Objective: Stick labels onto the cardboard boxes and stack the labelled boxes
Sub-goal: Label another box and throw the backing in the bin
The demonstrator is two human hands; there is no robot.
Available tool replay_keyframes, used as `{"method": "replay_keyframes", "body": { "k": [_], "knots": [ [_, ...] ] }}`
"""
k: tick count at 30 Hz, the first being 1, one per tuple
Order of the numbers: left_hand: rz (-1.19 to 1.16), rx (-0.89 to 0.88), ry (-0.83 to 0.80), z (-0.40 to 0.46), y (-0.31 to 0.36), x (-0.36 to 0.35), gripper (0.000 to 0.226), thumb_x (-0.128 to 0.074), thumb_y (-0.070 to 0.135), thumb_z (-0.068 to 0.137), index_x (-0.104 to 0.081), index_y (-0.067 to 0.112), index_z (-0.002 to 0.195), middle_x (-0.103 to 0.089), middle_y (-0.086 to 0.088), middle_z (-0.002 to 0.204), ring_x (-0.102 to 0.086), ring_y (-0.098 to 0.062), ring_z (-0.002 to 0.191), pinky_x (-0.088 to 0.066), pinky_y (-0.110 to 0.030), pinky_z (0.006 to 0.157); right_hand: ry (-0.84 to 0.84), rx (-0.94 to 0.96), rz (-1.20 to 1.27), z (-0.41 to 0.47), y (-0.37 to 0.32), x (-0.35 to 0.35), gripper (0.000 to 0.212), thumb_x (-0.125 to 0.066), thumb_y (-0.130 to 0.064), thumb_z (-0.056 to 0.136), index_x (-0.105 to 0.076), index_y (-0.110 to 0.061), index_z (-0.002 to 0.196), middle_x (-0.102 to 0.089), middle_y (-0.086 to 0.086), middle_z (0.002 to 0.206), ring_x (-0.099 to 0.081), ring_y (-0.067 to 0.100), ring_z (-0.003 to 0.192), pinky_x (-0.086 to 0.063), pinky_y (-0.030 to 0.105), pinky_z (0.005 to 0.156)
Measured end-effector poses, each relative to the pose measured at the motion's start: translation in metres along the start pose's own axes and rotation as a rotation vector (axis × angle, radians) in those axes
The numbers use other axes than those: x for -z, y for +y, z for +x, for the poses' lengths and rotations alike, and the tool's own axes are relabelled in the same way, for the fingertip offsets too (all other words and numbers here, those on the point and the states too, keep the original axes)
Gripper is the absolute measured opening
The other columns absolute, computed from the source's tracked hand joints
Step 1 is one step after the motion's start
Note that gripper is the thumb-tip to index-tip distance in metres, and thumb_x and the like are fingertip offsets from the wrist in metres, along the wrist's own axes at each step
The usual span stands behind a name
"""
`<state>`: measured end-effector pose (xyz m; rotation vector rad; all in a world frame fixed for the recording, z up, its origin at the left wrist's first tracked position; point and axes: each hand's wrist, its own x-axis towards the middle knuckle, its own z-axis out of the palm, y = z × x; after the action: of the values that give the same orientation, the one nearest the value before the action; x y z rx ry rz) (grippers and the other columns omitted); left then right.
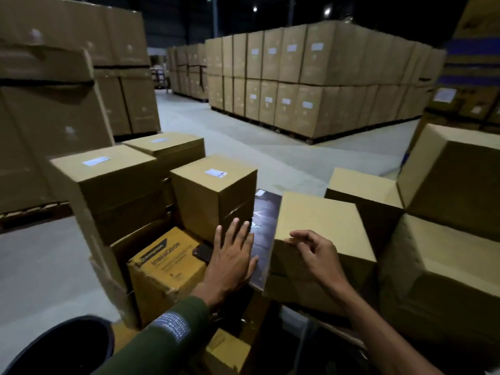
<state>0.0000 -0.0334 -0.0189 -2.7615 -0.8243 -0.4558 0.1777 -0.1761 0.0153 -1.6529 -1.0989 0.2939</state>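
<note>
The plain box [319, 234] nearest the person carries no label on its top face, and the right hand [315, 251] rests curled over its near top edge, fingertips bent down onto the cardboard as if pinching or pressing something small; whether a label is under those fingers cannot be told. The left hand [232, 255] is spread wide and flat, fingers straight, held over the dark glossy sheet [263, 226] that lies in the gap between this box and the labelled box [213, 196] to its left. The main risk, as I judge it, is that the plain box sits with its near corner overhanging whatever carries it, so a hard press on that edge could tip it toward the person. A label put down with curled fingers could also crease or land crooked. The room on the left is tight: the labelled box, two more labelled boxes [108, 174] behind it and a battered yellow printed carton [167, 269] with a dark phone [203, 252] on top stand close together, so a sideways sweep of the left hand could knock the phone off. To the right, unlabelled boxes [446, 266] crowd close, one tilted above the others and liable to slide. Clear travel lies forward over the open floor [270, 147], toward the pallet stacks [311, 77].
</note>
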Motion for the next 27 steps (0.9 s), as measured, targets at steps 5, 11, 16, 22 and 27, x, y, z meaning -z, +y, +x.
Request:
{"method": "replay_keyframes", "body": {
  "k": [5, 11, 16, 22, 27],
  "knots": [
    [0.021, -0.073, -0.025, 0.035, 0.039, -0.010, 0.068, -0.034, 0.054, 0.093, -0.044, 0.011, 0.144, -0.032, -0.015, 0.157, -0.023, -0.035, 0.146, -0.019, -0.064, 0.112, 0.129, 0.082, -0.331, -0.007, 0.032, 0.059, 0.032, -0.059, -0.003, 0.090, -0.069, -0.015, 0.118, -0.070, -0.002, 0.118, -0.064, 0.010, 0.109, -0.052, 0.038, 0.099],
    [0.003, -0.142, -0.142, 0.075, 0.071, -0.017, 0.085, -0.045, 0.059, 0.094, -0.012, 0.011, 0.156, 0.002, -0.014, 0.164, 0.008, -0.033, 0.150, -0.004, -0.067, 0.115, 0.007, -0.012, -0.758, -0.011, 0.077, 0.107, 0.057, -0.061, -0.041, 0.092, -0.044, -0.027, 0.144, -0.041, -0.005, 0.152, -0.033, 0.014, 0.143, -0.022, 0.055, 0.117],
    [-0.022, -0.194, -0.212, 0.092, 0.076, -0.028, 0.093, -0.050, 0.060, 0.092, -0.004, 0.011, 0.156, 0.004, -0.013, 0.164, 0.018, -0.029, 0.146, 0.004, -0.067, 0.115, -0.178, -0.085, -0.903, -0.003, 0.089, 0.113, 0.079, -0.059, -0.050, 0.091, -0.015, -0.032, 0.154, -0.002, -0.006, 0.165, 0.005, 0.015, 0.151, -0.010, 0.054, 0.120],
    [-0.079, -0.186, -0.266, 0.102, 0.075, -0.026, 0.093, -0.059, 0.055, 0.089, -0.009, 0.012, 0.155, 0.001, -0.010, 0.164, 0.008, -0.027, 0.151, -0.009, -0.066, 0.114, -0.266, -0.117, -0.963, 0.023, 0.096, 0.104, 0.092, -0.067, -0.045, 0.087, -0.006, -0.032, 0.155, 0.010, -0.005, 0.164, 0.016, 0.020, 0.150, -0.022, 0.058, 0.118],
    [-0.220, -0.220, -0.218, 0.111, 0.070, -0.044, 0.076, -0.072, 0.041, 0.081, -0.020, 0.019, 0.132, -0.018, -0.008, 0.152, -0.012, -0.031, 0.150, -0.058, -0.046, 0.081, -0.285, -0.156, -0.963, 0.029, 0.096, 0.102, 0.098, -0.070, -0.047, 0.085, -0.002, -0.037, 0.154, 0.013, -0.010, 0.164, 0.014, 0.018, 0.150, -0.033, 0.061, 0.108]
  ]
}}
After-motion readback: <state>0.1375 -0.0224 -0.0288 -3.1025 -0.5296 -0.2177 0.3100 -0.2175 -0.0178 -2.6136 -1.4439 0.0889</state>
